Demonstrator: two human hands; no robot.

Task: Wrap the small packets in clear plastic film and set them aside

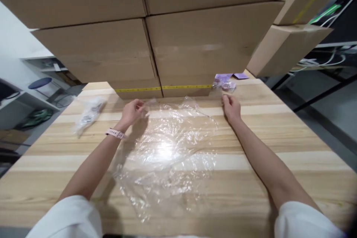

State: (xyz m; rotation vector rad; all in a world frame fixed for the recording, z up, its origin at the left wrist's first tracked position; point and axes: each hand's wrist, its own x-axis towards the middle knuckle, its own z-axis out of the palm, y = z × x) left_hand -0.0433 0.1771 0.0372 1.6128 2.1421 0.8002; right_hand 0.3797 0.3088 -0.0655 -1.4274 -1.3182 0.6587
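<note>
A crumpled sheet of clear plastic film [178, 156] lies spread over the middle of the wooden table [251, 193], with glare on it. My left hand [133, 112], a pale band at its wrist, is closed in a pinch on the film's far left corner. To the right of the film, my right hand [232, 108] has its fingers curled together just below a small clear packet [227, 84] with purple on it. Whether those fingers hold the packet's edge or something else is hidden.
Large cardboard boxes [212, 41] are stacked along the table's far edge. A clear bag with white contents [90, 113] lies at the left. A purple card [241, 76] lies by the boxes. Beyond the table stand a blue stool [40, 83] and shelves with cables.
</note>
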